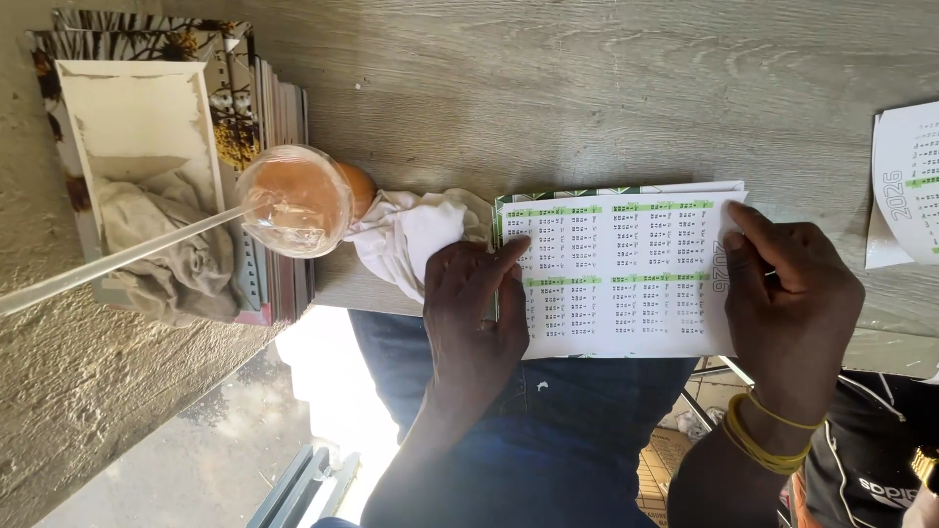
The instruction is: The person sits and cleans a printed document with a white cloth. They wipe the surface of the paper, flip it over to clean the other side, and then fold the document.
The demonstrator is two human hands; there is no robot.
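A white calendar sheet (626,274) with green bands lies on top of a thin stack of similar sheets at the near edge of the grey wooden table (587,88). My left hand (474,318) presses flat on the sheet's left edge, fingers together. My right hand (792,293) holds the sheet's right edge with thumb and fingers, and yellow bangles circle that wrist. A crumpled white cloth (406,240) lies just left of my left hand, touching the stack.
A clear plastic cup (298,200) of orange drink with a long straw stands left of the cloth. Behind it a pile of printed cards (245,117) carries a white box holding a grey rag. Another calendar sheet (905,186) lies at the far right.
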